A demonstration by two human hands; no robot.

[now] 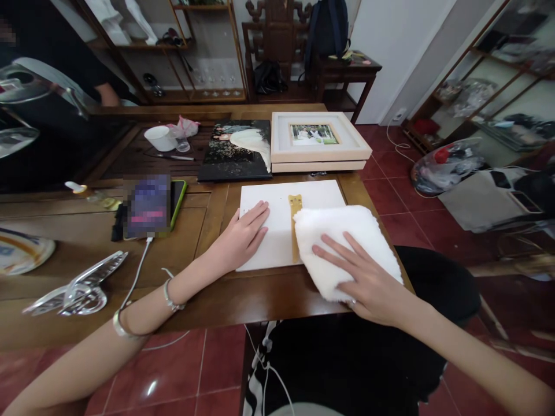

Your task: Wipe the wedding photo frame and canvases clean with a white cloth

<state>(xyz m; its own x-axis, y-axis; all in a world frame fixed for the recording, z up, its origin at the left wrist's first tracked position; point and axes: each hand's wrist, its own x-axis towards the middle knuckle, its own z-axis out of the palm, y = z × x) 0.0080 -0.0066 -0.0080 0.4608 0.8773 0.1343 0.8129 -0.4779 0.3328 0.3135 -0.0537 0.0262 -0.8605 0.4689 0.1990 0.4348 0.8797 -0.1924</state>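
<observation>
A white flat panel (277, 199) lies on the wooden table (208, 219) in front of me, with a small golden strip (295, 205) on it. My left hand (243, 236) rests flat on the panel's left part, fingers stretched out together. My right hand (366, 276) lies spread and flat on a white fluffy cloth (333, 228) that covers the panel's right side and reaches the table's edge.
Behind the panel stand a white picture frame (318, 138) and a dark photo print (236, 147). To the left lie a phone (150, 205) on a white cable, a cup (159, 137), a plate (19, 251) and crumpled plastic wrap (78, 289). Another person sits at far left.
</observation>
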